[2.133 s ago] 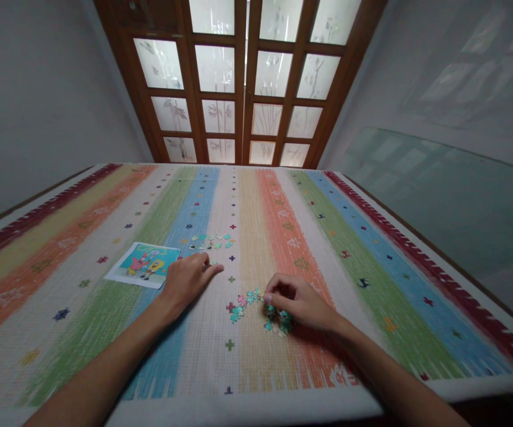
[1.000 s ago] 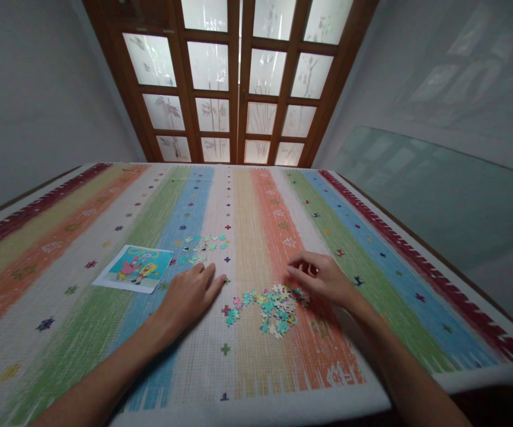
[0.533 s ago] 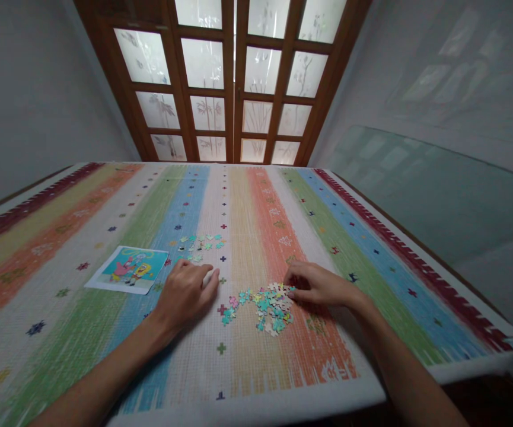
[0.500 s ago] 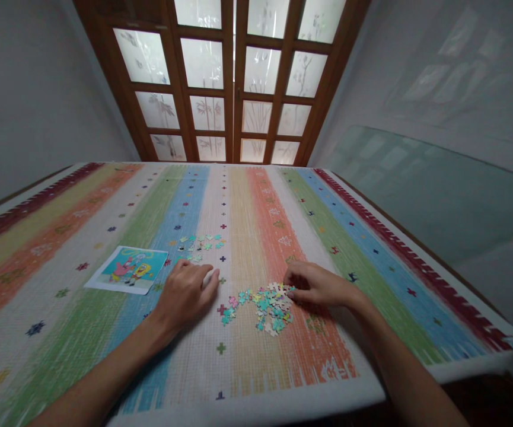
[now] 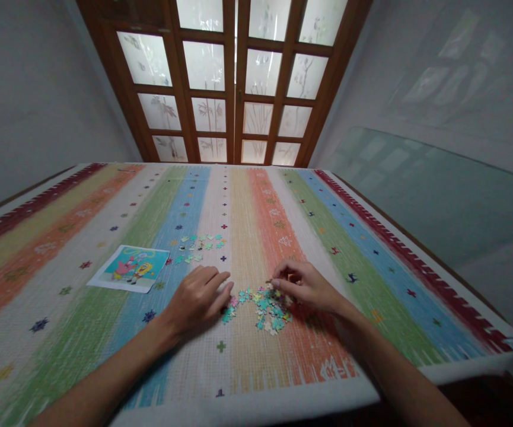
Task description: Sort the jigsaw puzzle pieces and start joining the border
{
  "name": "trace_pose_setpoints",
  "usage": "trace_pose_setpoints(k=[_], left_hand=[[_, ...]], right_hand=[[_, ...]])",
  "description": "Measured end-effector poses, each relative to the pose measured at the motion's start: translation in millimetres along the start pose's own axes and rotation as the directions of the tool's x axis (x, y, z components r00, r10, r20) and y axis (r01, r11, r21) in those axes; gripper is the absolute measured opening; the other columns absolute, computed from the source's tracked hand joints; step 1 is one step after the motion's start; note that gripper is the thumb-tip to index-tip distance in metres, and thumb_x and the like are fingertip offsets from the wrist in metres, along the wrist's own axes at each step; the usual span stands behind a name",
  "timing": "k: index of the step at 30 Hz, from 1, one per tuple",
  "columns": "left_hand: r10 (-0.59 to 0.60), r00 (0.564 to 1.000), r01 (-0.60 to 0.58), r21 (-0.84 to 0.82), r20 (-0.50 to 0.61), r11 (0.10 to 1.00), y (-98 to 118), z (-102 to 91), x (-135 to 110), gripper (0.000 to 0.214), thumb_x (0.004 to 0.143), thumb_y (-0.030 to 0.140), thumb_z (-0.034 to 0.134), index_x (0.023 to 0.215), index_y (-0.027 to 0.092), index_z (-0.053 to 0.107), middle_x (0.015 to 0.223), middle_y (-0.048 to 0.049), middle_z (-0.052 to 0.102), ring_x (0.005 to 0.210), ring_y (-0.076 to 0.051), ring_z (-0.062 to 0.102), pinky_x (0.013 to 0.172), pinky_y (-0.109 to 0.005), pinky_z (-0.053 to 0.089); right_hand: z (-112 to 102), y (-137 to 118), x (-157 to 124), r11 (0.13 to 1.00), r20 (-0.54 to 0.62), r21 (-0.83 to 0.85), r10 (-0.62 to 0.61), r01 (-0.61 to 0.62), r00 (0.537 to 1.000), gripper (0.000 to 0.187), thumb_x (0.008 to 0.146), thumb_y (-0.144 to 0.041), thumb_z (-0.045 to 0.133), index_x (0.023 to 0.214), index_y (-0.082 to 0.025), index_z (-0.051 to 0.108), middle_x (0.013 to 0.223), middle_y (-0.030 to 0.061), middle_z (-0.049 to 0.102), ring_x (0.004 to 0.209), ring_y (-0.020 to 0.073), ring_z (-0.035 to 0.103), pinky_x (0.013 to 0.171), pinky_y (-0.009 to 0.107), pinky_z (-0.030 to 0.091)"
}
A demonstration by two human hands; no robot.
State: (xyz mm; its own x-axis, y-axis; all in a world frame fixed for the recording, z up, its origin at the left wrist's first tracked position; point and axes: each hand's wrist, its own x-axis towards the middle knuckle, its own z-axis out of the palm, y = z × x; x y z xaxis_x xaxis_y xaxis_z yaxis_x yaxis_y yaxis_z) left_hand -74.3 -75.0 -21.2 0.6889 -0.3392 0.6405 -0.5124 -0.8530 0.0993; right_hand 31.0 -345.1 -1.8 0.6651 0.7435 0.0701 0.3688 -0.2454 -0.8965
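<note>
A loose pile of jigsaw puzzle pieces [image 5: 270, 309], mostly teal with some pink, yellow and pale ones, lies on the striped tablecloth. Over its upper right edge is my right hand [image 5: 306, 286], thumb and forefinger pinched on a small puzzle piece [image 5: 271, 283] that the fingertips partly cover. My left hand [image 5: 201, 296] rests at the pile's left end, fingers loosely curled, with a gap between thumb and forefinger and nothing visible in it. Beyond it, several more puzzle pieces [image 5: 200, 243] are spread out face up, apart from one another.
A cartoon picture sheet [image 5: 129, 270] lies flat to the left of the spread pieces. The striped tablecloth [image 5: 256, 362] covers the table up to its near edge. Behind stand wooden doors [image 5: 233, 89] with frosted panes, and a glass panel [image 5: 398, 172] is on the right.
My left hand has moved right and slightly nearer, to the pile's left end. My right hand has shifted left over the pile, and a piece now shows at its fingertips.
</note>
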Motion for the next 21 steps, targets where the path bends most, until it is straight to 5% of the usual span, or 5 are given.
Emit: trace_pose_setpoints(k=[6,12,21], left_hand=[[0.171,0.985,-0.167,-0.089,0.035,0.982,17,1.8,0,0.014,0.102,0.017,0.051,0.106,0.017,0.065,0.075,-0.0024,0.063,0.066,-0.016,0.054,0.06,-0.031,0.045],[0.27,0.963,-0.265,-0.159,0.01,0.951,21,-4.7,3,0.018,0.101,0.011,0.046,0.102,0.017,0.063,0.071,-0.0012,0.061,0.061,-0.015,0.05,0.057,-0.032,0.042],[0.269,0.963,-0.271,-0.131,-0.035,0.954,26,-1.6,4,0.017,0.102,0.012,0.05,0.093,0.017,0.063,0.068,-0.0002,0.061,0.06,-0.015,0.049,0.057,-0.031,0.04]], right_hand=[[35,-13,-8,0.996,0.068,0.011,-0.084,0.084,0.994,0.025,0.095,-0.044,0.067,0.091,-0.02,0.073,0.074,0.0018,0.069,0.063,0.0143,0.056,0.061,0.029,0.043],[40,-12,-8,0.998,0.114,0.062,-0.017,0.01,0.993,0.021,0.095,-0.04,0.068,0.093,-0.02,0.074,0.079,0.0042,0.073,0.067,0.0155,0.06,0.063,0.03,0.044],[44,-10,-6,0.996,0.082,0.084,-0.031,0.024,0.996,0.023,0.092,-0.043,0.069,0.092,-0.02,0.072,0.077,0.0032,0.071,0.066,0.0155,0.059,0.061,0.031,0.044]])
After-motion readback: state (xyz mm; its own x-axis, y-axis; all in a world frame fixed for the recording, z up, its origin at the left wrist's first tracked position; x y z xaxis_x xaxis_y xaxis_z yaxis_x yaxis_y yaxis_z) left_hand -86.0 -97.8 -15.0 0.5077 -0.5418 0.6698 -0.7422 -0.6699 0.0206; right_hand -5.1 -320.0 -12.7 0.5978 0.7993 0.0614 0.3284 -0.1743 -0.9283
